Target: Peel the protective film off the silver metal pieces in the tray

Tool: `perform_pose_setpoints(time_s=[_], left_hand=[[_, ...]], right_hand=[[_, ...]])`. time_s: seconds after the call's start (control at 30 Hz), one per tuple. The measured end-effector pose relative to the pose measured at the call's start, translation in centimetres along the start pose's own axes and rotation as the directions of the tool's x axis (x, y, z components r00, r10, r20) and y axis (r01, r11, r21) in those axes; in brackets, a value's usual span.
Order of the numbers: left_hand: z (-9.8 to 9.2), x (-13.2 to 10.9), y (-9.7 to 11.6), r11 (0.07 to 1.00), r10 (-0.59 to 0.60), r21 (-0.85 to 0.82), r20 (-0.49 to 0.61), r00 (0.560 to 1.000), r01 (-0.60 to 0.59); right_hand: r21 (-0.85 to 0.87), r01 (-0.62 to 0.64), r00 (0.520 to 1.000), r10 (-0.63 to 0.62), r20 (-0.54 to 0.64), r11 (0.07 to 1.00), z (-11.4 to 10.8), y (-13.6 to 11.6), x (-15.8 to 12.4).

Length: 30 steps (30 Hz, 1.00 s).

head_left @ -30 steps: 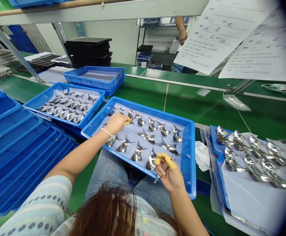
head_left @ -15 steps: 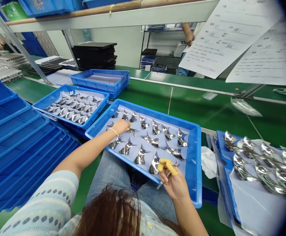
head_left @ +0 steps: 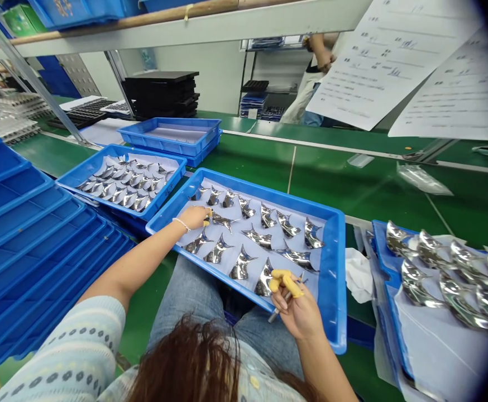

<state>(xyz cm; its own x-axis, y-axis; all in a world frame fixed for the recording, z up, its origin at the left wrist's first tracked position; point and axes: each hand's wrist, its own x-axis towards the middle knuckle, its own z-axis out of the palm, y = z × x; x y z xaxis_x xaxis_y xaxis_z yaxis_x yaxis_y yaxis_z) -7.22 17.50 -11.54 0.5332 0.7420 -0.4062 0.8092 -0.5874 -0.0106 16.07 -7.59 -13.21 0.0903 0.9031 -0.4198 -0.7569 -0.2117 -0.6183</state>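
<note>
A blue tray (head_left: 283, 196) lined with white paper rests across my lap, holding rows of shiny curved metal pieces with pointed tips. Over the tray's left part, my left hand (head_left: 194, 218) has its fingers pinched together, yellow covers on the tips. It is right beside a curved metal piece (head_left: 223, 221); what the fingers pinch is hidden. My right hand (head_left: 297, 307), also with yellow finger covers, is closed around a thin grey pen-like stick (head_left: 274, 316) at the near right of the tray. Next to those fingers lies another metal piece (head_left: 263, 280).
Left of my tray sits a second blue tray (head_left: 70, 180) of metal pieces, near stacked blue trays (head_left: 26, 251). On the right are larger shiny parts (head_left: 417, 287) and a crumpled white tissue (head_left: 358, 273). Paper sheets (head_left: 395, 61) hang overhead; a person stands beyond the bench.
My left hand has shifted a little left in the tray, away from one metal piece and over the spot of another. My right hand stays put. The person behind has moved.
</note>
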Motion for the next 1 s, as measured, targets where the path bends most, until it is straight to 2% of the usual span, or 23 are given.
perform_pose_setpoints(time_s=[0.2, 0.37, 0.43, 0.5, 0.53, 0.57, 0.63, 0.67, 0.7, 0.77, 0.83, 0.87, 0.93, 1.0], left_hand=[[-0.4, -0.3, -0.1, 0.997, 0.004, -0.071, -0.067, 0.998, -0.009], [-2.5, -2.2, -0.2, 0.984, -0.033, -0.179, -0.218, 0.975, -0.006], [-3.6, -3.5, 0.7, 0.973, -0.038, -0.23, -0.277, 0.96, -0.028], [-4.4, -5.1, 2.6, 0.953, -0.002, -0.284, -0.352, 0.936, -0.104], [-4.6, -6.0, 3.9, 0.936, 0.032, -0.307, -0.409, 0.912, -0.171], [-4.7, -6.9, 5.4, 0.904, 0.08, -0.329, -0.496, 0.865, -0.272], [-4.5, -8.6, 8.4, 0.816, 0.169, -0.31, -0.678, 0.715, -0.488], [-4.2, -9.4, 9.8, 0.763, 0.212, -0.276, -0.748, 0.629, -0.585], [-3.9, -10.0, 11.0, 0.717, 0.249, -0.24, -0.789, 0.562, -0.654], [-3.1, -10.9, 12.8, 0.636, 0.319, -0.188, -0.819, 0.477, -0.748], [-2.2, -11.3, 13.8, 0.582, 0.363, -0.181, -0.815, 0.452, -0.793], [-1.9, -11.4, 14.1, 0.567, 0.369, -0.193, -0.81, 0.456, -0.801], [-1.3, -11.4, 14.3, 0.554, 0.35, -0.232, -0.807, 0.476, -0.8], [-1.1, -11.3, 14.3, 0.566, 0.325, -0.287, -0.784, 0.529, -0.773]], right_hand=[[0.007, -0.01, 1.0, 0.01, -0.006, 1.0, 0.3, -0.1, -0.1], [0.016, -0.026, 1.0, 0.026, -0.008, 1.0, 0.0, -0.1, 0.0], [0.013, -0.027, 0.999, 0.027, -0.017, 1.0, -0.1, 0.0, 0.1], [-0.01, -0.04, 0.999, 0.039, -0.021, 0.999, 0.1, -0.1, 0.1], [-0.033, -0.052, 0.999, 0.052, -0.01, 0.998, 0.3, -0.1, 0.1], [-0.061, -0.067, 0.998, 0.068, 0.011, 0.996, 0.8, -0.2, 0.0], [-0.105, -0.085, 0.992, 0.095, 0.087, 0.991, 2.0, -0.4, -0.5], [-0.109, -0.084, 0.986, 0.098, 0.136, 0.991, 2.7, -0.5, -0.8], [-0.094, -0.073, 0.98, 0.089, 0.181, 0.993, 3.4, -0.6, -1.1], [-0.023, -0.044, 0.973, 0.048, 0.225, 0.999, 4.7, -1.1, -1.7], [0.06, -0.018, 0.979, 0.006, 0.203, 0.998, 5.6, -1.6, -2.2], [0.089, -0.009, 0.984, -0.007, 0.179, 0.996, 5.9, -1.8, -2.4], [0.108, 0.015, 0.99, -0.029, 0.135, 0.994, 6.0, -2.3, -2.8], [0.092, 0.052, 0.991, -0.063, 0.119, 0.994, 5.7, -2.6, -3.1]])
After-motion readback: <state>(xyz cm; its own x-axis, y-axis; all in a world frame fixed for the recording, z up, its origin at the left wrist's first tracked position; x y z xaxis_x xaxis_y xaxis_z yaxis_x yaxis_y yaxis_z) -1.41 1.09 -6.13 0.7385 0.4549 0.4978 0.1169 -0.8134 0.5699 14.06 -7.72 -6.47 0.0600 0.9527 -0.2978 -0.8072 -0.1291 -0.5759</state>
